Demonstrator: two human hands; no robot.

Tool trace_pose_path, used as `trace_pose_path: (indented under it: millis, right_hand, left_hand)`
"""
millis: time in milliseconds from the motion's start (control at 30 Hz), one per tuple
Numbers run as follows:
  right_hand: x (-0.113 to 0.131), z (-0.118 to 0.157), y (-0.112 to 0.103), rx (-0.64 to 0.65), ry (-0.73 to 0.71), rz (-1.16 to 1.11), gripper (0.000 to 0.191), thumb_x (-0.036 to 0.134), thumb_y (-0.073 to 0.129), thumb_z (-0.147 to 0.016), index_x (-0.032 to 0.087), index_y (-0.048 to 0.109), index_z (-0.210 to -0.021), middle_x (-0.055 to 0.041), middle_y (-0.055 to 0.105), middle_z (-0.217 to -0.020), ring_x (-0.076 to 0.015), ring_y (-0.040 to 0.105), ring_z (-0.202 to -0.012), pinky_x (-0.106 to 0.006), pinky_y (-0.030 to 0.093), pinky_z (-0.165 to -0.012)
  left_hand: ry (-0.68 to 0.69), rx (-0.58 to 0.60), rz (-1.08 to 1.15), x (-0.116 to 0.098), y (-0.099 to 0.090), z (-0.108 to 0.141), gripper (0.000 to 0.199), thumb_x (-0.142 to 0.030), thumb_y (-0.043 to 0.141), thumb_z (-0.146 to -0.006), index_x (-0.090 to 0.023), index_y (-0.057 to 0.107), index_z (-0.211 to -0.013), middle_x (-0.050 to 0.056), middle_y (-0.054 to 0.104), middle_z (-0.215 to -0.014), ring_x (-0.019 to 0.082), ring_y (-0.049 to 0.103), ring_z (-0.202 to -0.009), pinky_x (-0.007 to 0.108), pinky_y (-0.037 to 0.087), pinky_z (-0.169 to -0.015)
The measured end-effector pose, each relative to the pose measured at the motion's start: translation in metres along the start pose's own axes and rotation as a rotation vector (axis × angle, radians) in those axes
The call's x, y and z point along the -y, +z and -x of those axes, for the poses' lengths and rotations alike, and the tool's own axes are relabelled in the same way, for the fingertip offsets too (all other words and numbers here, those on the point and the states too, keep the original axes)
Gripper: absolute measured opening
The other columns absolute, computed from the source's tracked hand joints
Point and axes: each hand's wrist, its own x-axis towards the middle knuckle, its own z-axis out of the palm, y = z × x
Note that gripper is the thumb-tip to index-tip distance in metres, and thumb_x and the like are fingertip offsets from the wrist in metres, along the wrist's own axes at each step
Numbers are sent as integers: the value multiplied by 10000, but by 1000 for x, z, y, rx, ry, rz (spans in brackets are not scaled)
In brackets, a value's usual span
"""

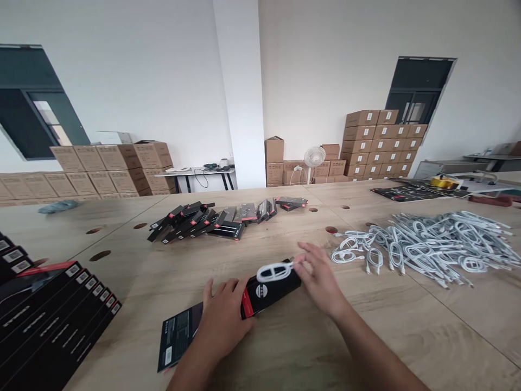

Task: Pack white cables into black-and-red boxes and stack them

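Observation:
A coiled white cable (273, 272) hangs from the fingertips of my right hand (315, 271), which pinches it at its right end. The coil is just over an opened black box (271, 296) with a red band and a round white print. My left hand (226, 309) lies across the left part of this box and holds it against the table, fingers bent over it. From under my left hand a black printed flap or second piece of packaging (179, 332) sticks out; where it joins is hidden.
At the right lies a large heap of coiled white cables (439, 247). Slim black boxes (195, 221) are piled loosely toward the back. Larger black boxes (57, 320) stand in a row at the left. The wooden table (366, 336) has several round holes. Cartons (374, 144) stand by the wall.

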Motion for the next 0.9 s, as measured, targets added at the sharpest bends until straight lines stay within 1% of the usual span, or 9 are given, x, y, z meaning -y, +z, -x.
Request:
trace_pose_path:
  millis: [100, 167, 233, 267, 333, 400, 467, 733, 900]
  right_hand:
    - [-24, -17, -31, -296, 126, 35, 297, 466, 561, -870, 201, 693, -852, -200, 622, -1306, -393, 491, -1293, -655, 314, -1096]
    - [-34, -24, -46, -481, 187, 65, 390, 472, 543, -852, 143, 678, -1011, -272, 441, -1471, -466, 287, -1429, -733, 142, -1122]
    - [-35, -25, -49, -552, 190, 70, 471, 458, 549, -835, 121, 645, -1151, -271, 319, -1556, -463, 169, -1482, -723, 73, -1142]
    - [-33, -23, -47, -535, 172, 59, 474, 448, 551, -835, 136, 641, -1181, -250, 343, -1554, -437, 205, -1481, -694, 116, -1156]
    - [-24, -17, -34, -430, 125, 12, 422, 434, 545, -849, 184, 664, -1168, -196, 490, -1475, -370, 379, -1415, -607, 310, -1123]
    - [-14, -11, -20, -304, 101, -51, 374, 431, 544, -863, 212, 691, -1128, -160, 610, -1363, -322, 530, -1300, -514, 477, -996]
    - [-8, -6, -8, -210, 116, -114, 360, 433, 548, -870, 207, 706, -1101, -157, 679, -1265, -302, 628, -1174, -448, 557, -859]
    - [-6, 1, 2, -46, 200, -285, 386, 481, 555, -900, 177, 739, -1052, -131, 778, -1018, -249, 741, -866, -397, 609, -762]
    - [-3, 2, 2, 2, 150, -316, 319, 410, 537, -921, 196, 757, -1010, -116, 774, -990, -253, 725, -904, -440, 586, -848]
  left_hand:
    - [-3, 5, 5, -1, -1, 0, 749, -302, 660, -714, -220, 496, -1440, 130, 626, -1358, 306, 534, -1310, 605, 0, -1224]
    - [1, 2, 11, -3, 0, 0, 758, -301, 663, -713, -232, 487, -1448, 124, 620, -1373, 306, 523, -1323, 606, 9, -1225]
    - [0, -10, 17, -4, 0, 0, 766, -302, 664, -719, -244, 473, -1458, 120, 612, -1387, 301, 520, -1329, 606, 12, -1227]
    - [0, -20, 16, -4, 0, 0, 767, -302, 665, -723, -247, 467, -1462, 119, 609, -1393, 299, 519, -1331, 606, 13, -1228]
    - [-4, -51, 8, -3, 0, -1, 749, -299, 662, -741, -248, 465, -1462, 118, 605, -1400, 297, 521, -1333, 604, 19, -1229]
    - [-6, -86, 1, -2, -1, -1, 722, -299, 656, -764, -247, 465, -1459, 115, 603, -1402, 295, 522, -1334, 602, 33, -1231]
    - [-4, -111, -2, -1, -1, -1, 712, -299, 657, -779, -248, 461, -1462, 112, 604, -1401, 294, 522, -1335, 597, 47, -1233]
    - [44, -190, 30, -2, 0, 1, 699, -276, 661, -791, -256, 455, -1459, 108, 615, -1383, 281, 543, -1302, 594, 63, -1231]
    - [90, -232, 44, -3, 0, 4, 701, -263, 656, -796, -257, 433, -1460, 106, 611, -1381, 284, 542, -1296, 602, 82, -1226]
